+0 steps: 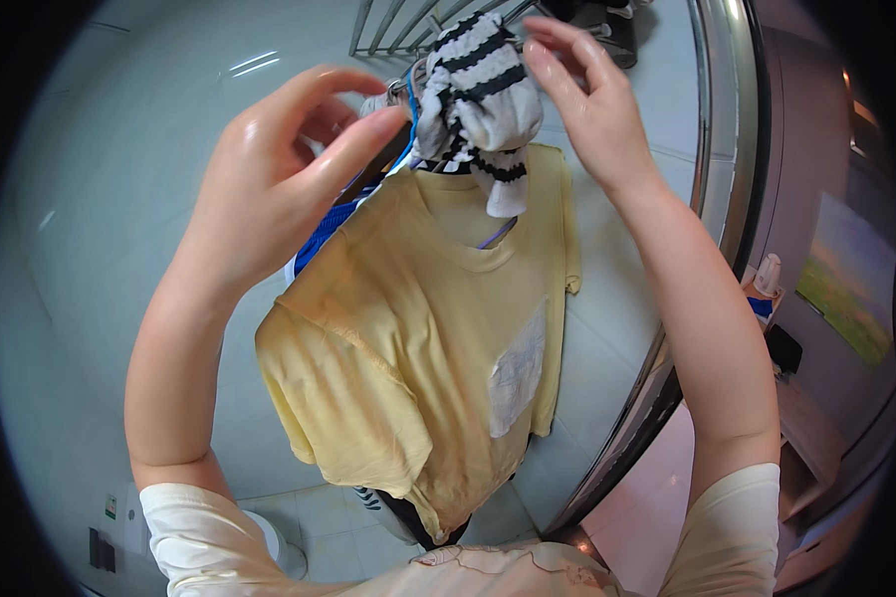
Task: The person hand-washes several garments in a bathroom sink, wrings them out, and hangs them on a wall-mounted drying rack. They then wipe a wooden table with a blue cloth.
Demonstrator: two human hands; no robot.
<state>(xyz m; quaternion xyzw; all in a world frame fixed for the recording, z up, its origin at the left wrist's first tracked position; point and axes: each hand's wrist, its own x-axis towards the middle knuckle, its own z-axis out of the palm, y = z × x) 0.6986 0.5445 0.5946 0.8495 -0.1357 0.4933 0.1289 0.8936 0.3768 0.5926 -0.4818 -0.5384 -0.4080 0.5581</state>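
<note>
A yellow T-shirt (448, 321) with a pale patch hangs before me, and part of a purple hanger shows at its neck. Above its collar hangs a bunched white cloth with black stripes (493, 97). My left hand (284, 164) is raised to the left of the striped cloth, fingers curved apart, with nothing seen in its grasp. My right hand (590, 97) is up on the other side, its thumb and fingertips close to the cloth; they seem not to hold it. Behind the T-shirt's left shoulder are a blue garment (328, 227) and a blue hanger (412, 127).
A metal rack (411, 30) is fixed on the tiled wall at the top. Along the right runs a metal door frame (732, 134), with a room beyond it. A white bucket-like container (287, 556) stands on the floor at lower left.
</note>
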